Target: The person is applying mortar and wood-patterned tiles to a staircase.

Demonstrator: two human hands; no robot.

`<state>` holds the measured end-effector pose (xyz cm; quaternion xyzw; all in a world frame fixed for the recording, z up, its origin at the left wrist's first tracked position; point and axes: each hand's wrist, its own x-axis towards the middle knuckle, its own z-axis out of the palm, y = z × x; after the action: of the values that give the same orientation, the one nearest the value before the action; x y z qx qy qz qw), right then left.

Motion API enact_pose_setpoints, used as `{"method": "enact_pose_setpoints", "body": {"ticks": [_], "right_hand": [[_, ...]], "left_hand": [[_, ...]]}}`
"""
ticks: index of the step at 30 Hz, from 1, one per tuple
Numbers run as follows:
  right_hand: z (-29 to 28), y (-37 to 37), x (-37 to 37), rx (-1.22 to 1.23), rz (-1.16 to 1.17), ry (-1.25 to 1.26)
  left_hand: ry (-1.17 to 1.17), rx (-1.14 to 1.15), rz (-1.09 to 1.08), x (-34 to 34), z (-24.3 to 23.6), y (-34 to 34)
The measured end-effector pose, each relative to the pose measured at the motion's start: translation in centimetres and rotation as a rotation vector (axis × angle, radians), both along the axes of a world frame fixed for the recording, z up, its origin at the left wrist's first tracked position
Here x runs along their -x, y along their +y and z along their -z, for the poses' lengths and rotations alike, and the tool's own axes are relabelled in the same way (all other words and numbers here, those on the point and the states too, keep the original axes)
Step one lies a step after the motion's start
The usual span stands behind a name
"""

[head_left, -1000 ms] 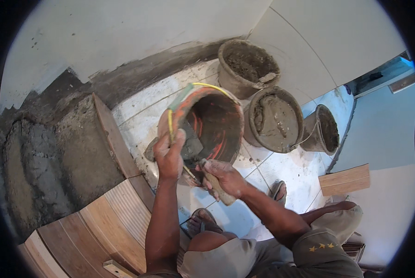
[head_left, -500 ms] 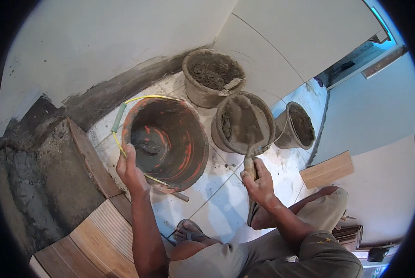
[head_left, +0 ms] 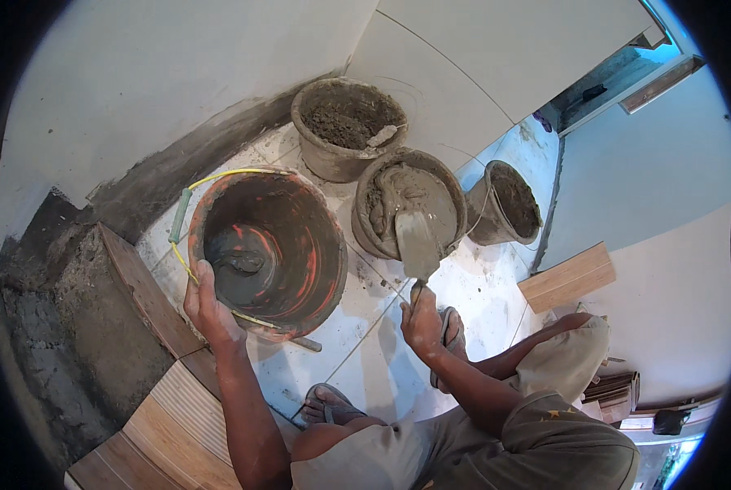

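Observation:
An orange bucket [head_left: 304,261] smeared inside with grey mortar, with a yellow handle, stands tilted slightly on the floor; my left hand [head_left: 204,302] grips its near-left rim. My right hand [head_left: 417,314] is closed on the grip of a trowel, whose mortar-coated blade [head_left: 417,241] lies over the middle bucket [head_left: 365,229], full of wet mortar. A bucket of crumbly dark mix [head_left: 341,122] stands behind these, and a smaller bucket [head_left: 516,208] stands at the right.
A mortar-covered step with a board edge [head_left: 141,294] is at the left, beside laid wood-look tiles [head_left: 161,433]. A loose plank tile [head_left: 565,273] and stacked pieces [head_left: 614,388] lie to the right. Walls [head_left: 161,65] enclose the corner; my sandalled feet are on the tiled floor.
My right hand has pulled the trowel out of the orange bucket and moved it right to the middle bucket. My left hand stays on the orange bucket, which now appears further left.

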<state>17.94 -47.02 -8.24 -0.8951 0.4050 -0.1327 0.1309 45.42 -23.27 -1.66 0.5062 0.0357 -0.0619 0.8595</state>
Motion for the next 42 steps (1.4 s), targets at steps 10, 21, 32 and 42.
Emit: {"method": "enact_pose_setpoints", "body": {"ticks": [10, 21, 32, 42], "right_hand": [[-7.2, 7.7, 5.2, -0.426, -0.185, 0.246], [-16.7, 4.5, -20.4, 0.556, -1.024, 0.337], [-15.1, 12.0, -27.1, 0.187, -0.992, 0.761], [-8.7, 11.9, -16.6, 0.472, -0.961, 0.653]], "left_hand": [[-0.040, -0.120, -0.037, -0.9, 0.0, 1.4], [-0.052, -0.145, 0.073, -0.5, -0.4, 1.8], [-0.057, 0.010, 0.160, -1.6, 0.1, 2.8], [-0.081, 0.035, 0.157, -1.7, 0.7, 3.2]]}}
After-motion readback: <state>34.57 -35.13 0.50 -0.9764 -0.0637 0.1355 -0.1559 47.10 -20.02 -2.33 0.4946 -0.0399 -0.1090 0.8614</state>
